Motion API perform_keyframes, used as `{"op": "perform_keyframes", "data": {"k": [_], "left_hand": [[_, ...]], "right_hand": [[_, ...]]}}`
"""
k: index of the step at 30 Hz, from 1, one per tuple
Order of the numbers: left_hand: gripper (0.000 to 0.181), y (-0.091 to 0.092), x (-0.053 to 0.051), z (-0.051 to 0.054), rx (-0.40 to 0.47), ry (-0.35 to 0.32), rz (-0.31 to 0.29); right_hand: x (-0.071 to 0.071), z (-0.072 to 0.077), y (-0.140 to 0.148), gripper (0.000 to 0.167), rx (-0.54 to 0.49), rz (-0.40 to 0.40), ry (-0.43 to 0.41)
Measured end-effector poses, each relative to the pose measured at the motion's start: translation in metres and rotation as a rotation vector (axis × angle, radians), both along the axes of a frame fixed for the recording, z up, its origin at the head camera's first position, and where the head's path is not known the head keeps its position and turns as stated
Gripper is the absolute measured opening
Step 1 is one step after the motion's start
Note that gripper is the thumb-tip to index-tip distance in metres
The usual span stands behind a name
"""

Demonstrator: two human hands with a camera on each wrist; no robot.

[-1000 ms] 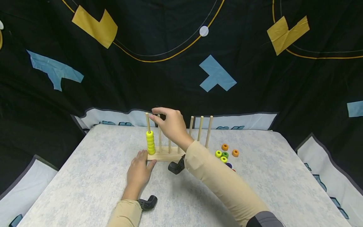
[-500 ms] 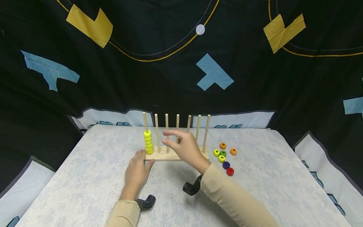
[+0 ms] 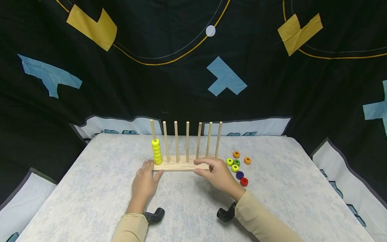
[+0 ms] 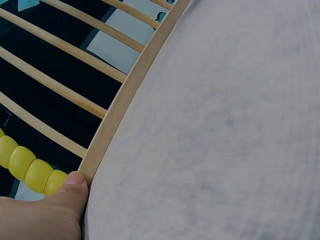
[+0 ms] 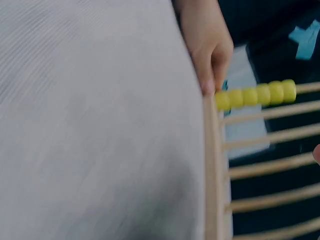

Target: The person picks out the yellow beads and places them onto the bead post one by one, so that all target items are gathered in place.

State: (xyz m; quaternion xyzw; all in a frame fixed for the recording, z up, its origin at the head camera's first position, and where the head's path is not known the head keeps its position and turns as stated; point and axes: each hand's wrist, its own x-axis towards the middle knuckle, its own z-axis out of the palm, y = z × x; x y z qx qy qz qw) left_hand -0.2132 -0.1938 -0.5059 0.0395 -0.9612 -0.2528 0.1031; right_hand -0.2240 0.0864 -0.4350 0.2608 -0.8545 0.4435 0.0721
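Note:
A wooden peg rack (image 3: 178, 166) stands on the table with a row of several upright pegs. Yellow beads (image 3: 156, 152) are stacked on its leftmost peg; the other pegs carry none. My left hand (image 3: 143, 183) holds the rack's left front corner, its thumb (image 4: 75, 182) against the front edge of the base and its fingers along the left end. Over the right front part of the base hovers my right hand (image 3: 220, 174), thumb and fingers apart with nothing between them. In the right wrist view only a fingertip (image 5: 317, 153) of it shows at the edge.
Loose beads lie right of the rack: two orange (image 3: 236, 154), two yellow (image 3: 234, 168), one green (image 3: 237, 162), one dark blue (image 3: 240, 175) and one red (image 3: 244, 182). A dark patterned cloth (image 3: 181, 90) hangs behind the pale table (image 3: 187, 215).
My right hand has moved from above the left pegs down and to the right, towards the loose beads. My left hand stays at the rack's corner. The bead stack looks unchanged.

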Motion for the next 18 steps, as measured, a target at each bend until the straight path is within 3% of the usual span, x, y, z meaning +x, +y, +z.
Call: {"op": "perform_keyframes", "data": {"k": [5,9,14,18], "left_hand": [[0.071,-0.001,0.0,0.0,-0.005,0.002,-0.001],[0.071,-0.001,-0.001,0.0,-0.002,-0.001,-0.003],[0.071,0.0,-0.001,0.0,-0.002,-0.002,-0.005],[0.071,-0.001,-0.001,0.0,-0.001,0.0,-0.006]], "right_hand": [[-0.005,-0.014,0.031,0.029,0.07,-0.064,-0.009],[-0.013,-0.024,0.055,0.036,0.172,-0.16,-0.023],[-0.024,-0.031,0.079,0.045,0.311,-0.294,-0.053],[-0.032,-0.034,0.089,0.051,0.375,-0.351,-0.066]]}}
